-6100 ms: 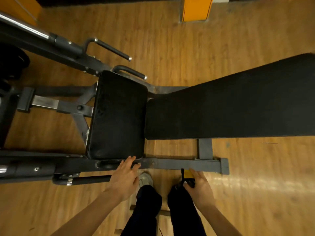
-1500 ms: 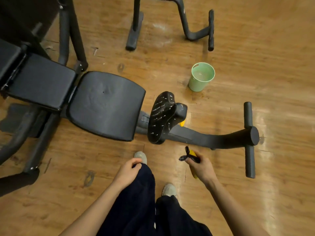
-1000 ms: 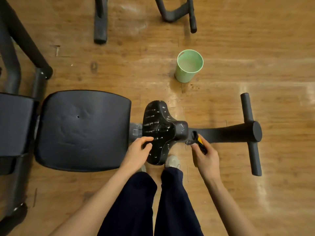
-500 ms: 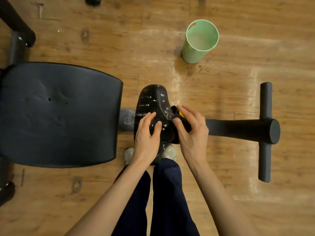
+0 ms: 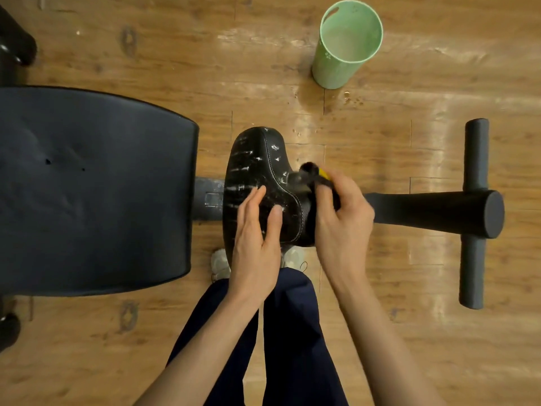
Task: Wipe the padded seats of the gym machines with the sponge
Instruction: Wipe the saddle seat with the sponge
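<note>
A small black padded seat point(image 5: 254, 168), streaked with white suds, sits at the centre of the floor machine. My left hand point(image 5: 257, 235) rests flat on its near half with straight fingers. My right hand point(image 5: 342, 221) grips a dark sponge with a yellow side point(image 5: 317, 174) and presses it against the seat's right, narrow end. A large black padded cushion point(image 5: 93, 189) lies just left of the small seat.
A green plastic cup point(image 5: 339, 57) holding cloudy liquid stands on the wooden floor beyond the seat, with water drops around it. The machine's black beam point(image 5: 433, 210) runs right to a T-shaped foot bar point(image 5: 474, 215). My legs and shoes are below the seat.
The view has closed in on the small seat. My right hand has slid the sponge along the seat's narrow end. My left hand stays flat on the seat.
</note>
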Motion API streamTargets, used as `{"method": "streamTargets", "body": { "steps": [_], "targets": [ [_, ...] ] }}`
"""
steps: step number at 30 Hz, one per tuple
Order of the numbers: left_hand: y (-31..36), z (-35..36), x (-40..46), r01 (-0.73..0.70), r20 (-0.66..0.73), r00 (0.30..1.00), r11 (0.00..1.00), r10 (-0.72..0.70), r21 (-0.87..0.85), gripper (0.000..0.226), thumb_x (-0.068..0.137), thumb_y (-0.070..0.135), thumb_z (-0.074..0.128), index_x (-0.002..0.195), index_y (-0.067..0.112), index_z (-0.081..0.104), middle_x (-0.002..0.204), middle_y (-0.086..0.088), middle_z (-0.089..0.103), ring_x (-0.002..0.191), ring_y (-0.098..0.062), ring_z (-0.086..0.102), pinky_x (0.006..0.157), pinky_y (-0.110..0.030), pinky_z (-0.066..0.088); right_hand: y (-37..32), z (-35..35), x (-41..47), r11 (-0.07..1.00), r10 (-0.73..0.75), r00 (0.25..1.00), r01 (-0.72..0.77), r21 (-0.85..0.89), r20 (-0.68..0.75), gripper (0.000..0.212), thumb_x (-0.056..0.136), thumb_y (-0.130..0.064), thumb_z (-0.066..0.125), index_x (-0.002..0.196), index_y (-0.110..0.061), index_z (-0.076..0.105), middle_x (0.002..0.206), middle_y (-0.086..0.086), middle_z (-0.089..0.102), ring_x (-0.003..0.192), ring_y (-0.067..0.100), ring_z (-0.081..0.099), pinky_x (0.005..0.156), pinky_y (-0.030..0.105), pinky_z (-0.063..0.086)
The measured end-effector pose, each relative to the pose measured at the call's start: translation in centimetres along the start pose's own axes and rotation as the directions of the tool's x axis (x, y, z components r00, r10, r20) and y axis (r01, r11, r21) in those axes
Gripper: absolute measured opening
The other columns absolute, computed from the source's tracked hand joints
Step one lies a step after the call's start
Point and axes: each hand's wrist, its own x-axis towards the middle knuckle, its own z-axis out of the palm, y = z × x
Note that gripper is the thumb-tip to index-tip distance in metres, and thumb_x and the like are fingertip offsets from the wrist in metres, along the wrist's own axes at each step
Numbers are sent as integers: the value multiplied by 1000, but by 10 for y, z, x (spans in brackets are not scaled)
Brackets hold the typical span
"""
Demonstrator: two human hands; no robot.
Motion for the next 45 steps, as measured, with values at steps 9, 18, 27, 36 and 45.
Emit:
{"method": "streamTargets", "body": {
  "steps": [9, 18, 27, 36, 45],
  "targets": [
    [1, 0, -1, -13, 33, 999, 999, 15, -44, 55, 97, 51, 31, 150, 36, 27, 154, 17, 25, 128, 16, 30, 84, 8, 29, 19, 9, -55, 965, -256, 967, 254, -69, -13, 34, 100, -7, 43, 132, -10, 54, 146, 10, 44, 146, 28, 24, 116, 58, 22],
    [-4, -12, 5, 13, 80, 997, 997, -7, -75, 51, 99, 47, 36, 149, 38, 29, 154, 22, 26, 134, 12, 25, 102, -11, 28, 1, -19, 24, 970, 183, 962, -211, 123, 204, 19, 95, -17, 55, 108, -14, 69, 107, -1, 68, 102, 6, 60, 91, 26, 45],
    [-7, -28, 20, 40, 79, 996, 993, -31, -111, 43, 102, 37, 42, 145, 38, 39, 150, 18, 39, 138, 2, 34, 117, -38, 30, -12, -19, 23, 981, 178, 971, -188, 53, 157, 13, 87, -30, 69, 80, -19, 68, 84, -8, 62, 79, 2, 57, 73, 20, 43],
    [3, -12, 40, 146, 19, 989, 987, -145, -65, 50, 102, 43, 35, 151, 35, 28, 157, 21, 24, 142, 6, 20, 115, -23, 19, -21, -31, 52, 943, 267, 809, -331, 29, 524, 13, 82, -23, 72, 94, -23, 76, 97, -11, 71, 92, 3, 66, 78, 15, 50],
    [11, 16, 35, 190, -46, 980, 980, -193, -54, 54, 101, 46, 24, 153, 37, 15, 158, 29, 11, 139, 19, 8, 104, 1, 9, -7, -45, 80, 862, 222, 554, -496, 104, 802, 25, 76, -14, 69, 99, -6, 75, 109, 1, 65, 104, 13, 65, 84, 23, 54]
  ]
}}
